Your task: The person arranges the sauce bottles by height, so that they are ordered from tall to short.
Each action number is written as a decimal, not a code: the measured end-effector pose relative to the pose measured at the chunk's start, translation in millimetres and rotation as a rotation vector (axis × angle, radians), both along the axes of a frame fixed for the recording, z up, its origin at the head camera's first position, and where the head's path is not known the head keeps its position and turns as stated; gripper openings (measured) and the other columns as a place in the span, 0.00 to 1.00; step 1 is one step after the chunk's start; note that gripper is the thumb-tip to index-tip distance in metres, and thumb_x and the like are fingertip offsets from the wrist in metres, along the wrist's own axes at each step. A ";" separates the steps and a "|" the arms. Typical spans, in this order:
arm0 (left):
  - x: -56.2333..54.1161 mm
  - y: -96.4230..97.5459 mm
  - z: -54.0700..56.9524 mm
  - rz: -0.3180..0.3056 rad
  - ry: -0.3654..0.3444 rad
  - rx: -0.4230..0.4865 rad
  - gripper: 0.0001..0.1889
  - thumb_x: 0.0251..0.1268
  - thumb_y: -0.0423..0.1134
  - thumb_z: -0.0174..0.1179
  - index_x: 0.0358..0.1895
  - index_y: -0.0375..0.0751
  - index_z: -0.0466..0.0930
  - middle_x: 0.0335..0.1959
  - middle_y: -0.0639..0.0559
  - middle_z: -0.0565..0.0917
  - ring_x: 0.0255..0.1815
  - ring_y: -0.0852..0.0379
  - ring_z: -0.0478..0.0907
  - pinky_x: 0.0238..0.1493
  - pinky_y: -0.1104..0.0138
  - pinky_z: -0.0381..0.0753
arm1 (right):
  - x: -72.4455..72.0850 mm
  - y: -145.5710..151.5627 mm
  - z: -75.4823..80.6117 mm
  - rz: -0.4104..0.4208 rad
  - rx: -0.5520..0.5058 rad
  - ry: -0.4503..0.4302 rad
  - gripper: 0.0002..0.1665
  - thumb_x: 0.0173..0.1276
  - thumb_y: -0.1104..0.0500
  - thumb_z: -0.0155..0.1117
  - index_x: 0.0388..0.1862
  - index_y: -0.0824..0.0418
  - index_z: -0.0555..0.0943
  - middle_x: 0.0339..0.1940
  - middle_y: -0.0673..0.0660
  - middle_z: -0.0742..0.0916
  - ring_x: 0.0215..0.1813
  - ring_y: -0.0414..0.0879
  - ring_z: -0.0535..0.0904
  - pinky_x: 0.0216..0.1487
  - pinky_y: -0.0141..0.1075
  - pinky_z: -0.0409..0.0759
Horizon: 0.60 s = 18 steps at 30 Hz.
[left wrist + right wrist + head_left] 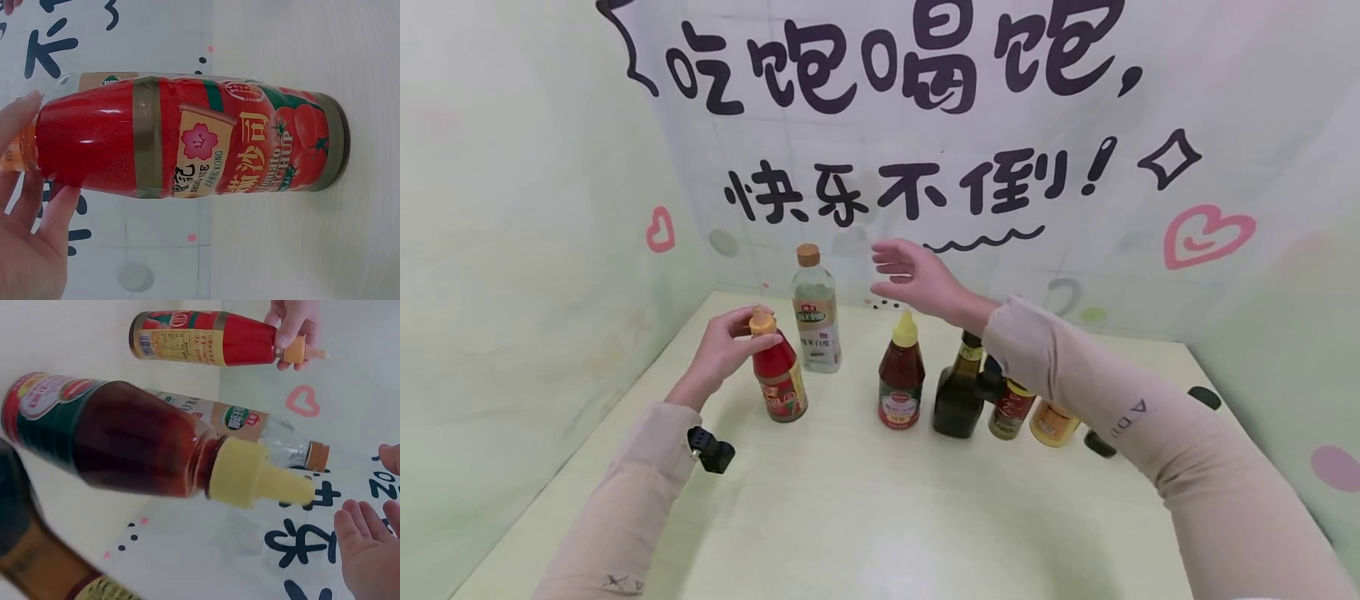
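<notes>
My left hand [724, 343] holds a tomato ketchup bottle [781, 379] by its neck, just under the orange cap [763, 322]. In the left wrist view the thumb and fingers curl round the neck, and the red label side [206, 137] faces the camera. The bottle tilts slightly; whether its base touches the table cannot be told. My right hand [919, 279] hovers in the air with its fingers extended, holding nothing. Below it stands a dark red sauce bottle [901, 383] with a yellow nozzle cap, apart from the hand in the right wrist view [369, 550].
Behind the ketchup stands a clear vinegar bottle [817, 325] with a brown cap. A dark glass bottle [958, 396], a small red-labelled jar [1011, 410] and a yellow container [1054, 423] stand in a row under my right forearm. A printed cloth backdrop [887, 150] rises behind the table [850, 517].
</notes>
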<state>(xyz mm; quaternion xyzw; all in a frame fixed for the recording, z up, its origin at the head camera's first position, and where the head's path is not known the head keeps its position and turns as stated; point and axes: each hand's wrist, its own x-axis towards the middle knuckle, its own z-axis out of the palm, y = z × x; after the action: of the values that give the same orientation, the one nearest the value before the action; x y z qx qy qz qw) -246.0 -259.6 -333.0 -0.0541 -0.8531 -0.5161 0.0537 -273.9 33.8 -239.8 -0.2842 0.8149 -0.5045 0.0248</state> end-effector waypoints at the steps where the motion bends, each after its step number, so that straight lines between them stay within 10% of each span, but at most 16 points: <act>1: 0.3 0.6 0.2 0.000 -0.003 0.002 0.26 0.52 0.47 0.63 0.53 0.39 0.71 0.50 0.42 0.74 0.51 0.44 0.67 0.45 0.52 0.73 | 1.3 5.1 0.0 -0.004 0.001 -0.002 0.32 0.58 0.63 0.62 0.61 0.62 0.64 0.58 0.57 0.73 0.57 0.47 0.70 0.56 0.34 0.68; 18: 1.1 1.1 -1.4 -0.002 -0.005 0.012 0.28 0.51 0.48 0.63 0.55 0.40 0.71 0.51 0.42 0.73 0.52 0.44 0.67 0.46 0.51 0.72 | 27.6 85.1 -10.3 -0.083 -0.042 -0.021 0.32 0.59 0.59 0.62 0.61 0.65 0.64 0.59 0.62 0.72 0.59 0.52 0.67 0.58 0.42 0.65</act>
<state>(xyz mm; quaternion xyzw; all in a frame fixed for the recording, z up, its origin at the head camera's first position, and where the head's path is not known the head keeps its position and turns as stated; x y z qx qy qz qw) -244.8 -258.5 -334.4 -0.0534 -0.8500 -0.5215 0.0516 -246.4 119.0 -250.1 -0.2453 0.8150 -0.5249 0.0061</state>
